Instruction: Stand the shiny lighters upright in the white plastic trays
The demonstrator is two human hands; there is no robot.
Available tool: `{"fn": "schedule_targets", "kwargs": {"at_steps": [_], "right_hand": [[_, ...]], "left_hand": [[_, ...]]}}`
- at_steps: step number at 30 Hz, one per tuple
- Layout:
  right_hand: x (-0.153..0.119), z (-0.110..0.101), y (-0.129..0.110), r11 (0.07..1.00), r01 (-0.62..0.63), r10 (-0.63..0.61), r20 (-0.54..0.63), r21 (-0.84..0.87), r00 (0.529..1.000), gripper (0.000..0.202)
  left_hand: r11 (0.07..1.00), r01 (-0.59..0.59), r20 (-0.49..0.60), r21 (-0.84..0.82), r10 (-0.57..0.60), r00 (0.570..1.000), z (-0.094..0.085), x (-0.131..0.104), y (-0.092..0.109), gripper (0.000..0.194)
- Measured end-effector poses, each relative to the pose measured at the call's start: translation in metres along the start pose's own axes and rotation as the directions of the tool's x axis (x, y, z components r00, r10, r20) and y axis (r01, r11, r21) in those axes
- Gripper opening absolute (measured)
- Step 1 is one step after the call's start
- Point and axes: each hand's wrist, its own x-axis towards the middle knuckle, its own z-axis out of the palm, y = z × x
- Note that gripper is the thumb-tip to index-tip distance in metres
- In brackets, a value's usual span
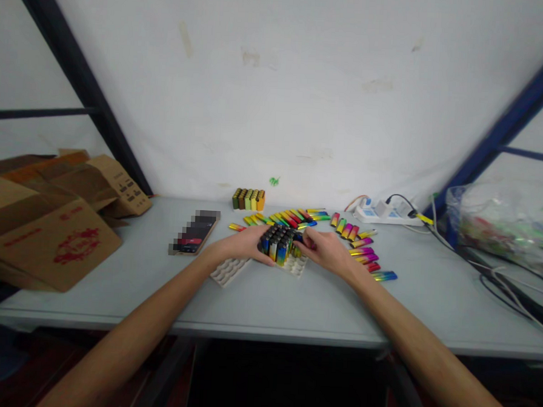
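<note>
A tight block of upright lighters (277, 245), black tops up, stands at the middle of the table on a pale tray with round cells (294, 266). My left hand (247, 243) wraps around the block's left side, thumb at the front and fingers behind. Against the block's right side, my right hand (320, 247) is closed in a pinch on a lighter (299, 237), mostly hidden by the fingers. Another pale celled tray (228, 272) lies partly under my left wrist. Loose, shiny multicoloured lighters (291, 218) lie in an arc behind and to the right of my hands.
Near the wall stands a second block of yellow and green lighters (248, 199). A phone (196, 233) lies left of my left hand. Open cardboard boxes (64, 241) fill the left end. At right are a power strip (380, 215), cables (482, 266) and a clear plastic bag (493, 215).
</note>
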Motion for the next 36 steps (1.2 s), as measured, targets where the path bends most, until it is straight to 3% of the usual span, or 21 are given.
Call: {"fn": "schedule_targets", "kwargs": {"at_steps": [36], "right_hand": [[-0.0009, 0.0022, -0.0014, 1.000, 0.021, -0.020, 0.064, -0.002, 0.998, 0.017]], "left_hand": [[0.999, -0.043, 0.004, -0.021, 0.043, 0.999, -0.0013, 0.0002, 0.0034, 0.087]]}}
